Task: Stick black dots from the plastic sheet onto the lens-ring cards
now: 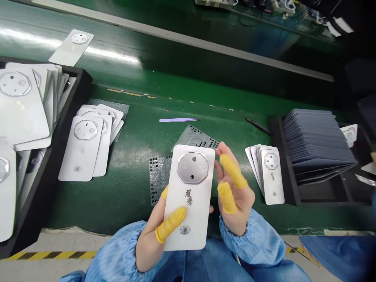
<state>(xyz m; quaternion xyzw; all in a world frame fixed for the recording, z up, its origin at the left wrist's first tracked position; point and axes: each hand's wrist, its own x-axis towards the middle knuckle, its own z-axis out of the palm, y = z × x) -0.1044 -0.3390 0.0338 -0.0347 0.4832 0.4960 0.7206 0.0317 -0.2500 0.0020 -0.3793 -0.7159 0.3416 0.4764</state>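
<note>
A white phone-shaped panel [199, 211] with a silver octagonal plate, dark printed characters and a round emblem is held upright over the table's front edge. My left hand [164, 229] grips its lower left side, the thumb in a yellow finger cot lying across the front. To the right, my right hand [233, 192] is open beside the panel, with yellow cots on two digits and nothing visible in it. Behind the panel lie a clear sheet with black dots [157, 176] and another dotted sheet [194, 135], both partly covered.
Purple tweezers [178, 120] and a black pen-like tool [258, 126] lie farther back. White panels are stacked at left [79, 152] and right [273, 178]. A black tray [79, 84] holds more panels; another tray [314, 192] holds dark sleeves [313, 133]. One panel [70, 49] lies at the back.
</note>
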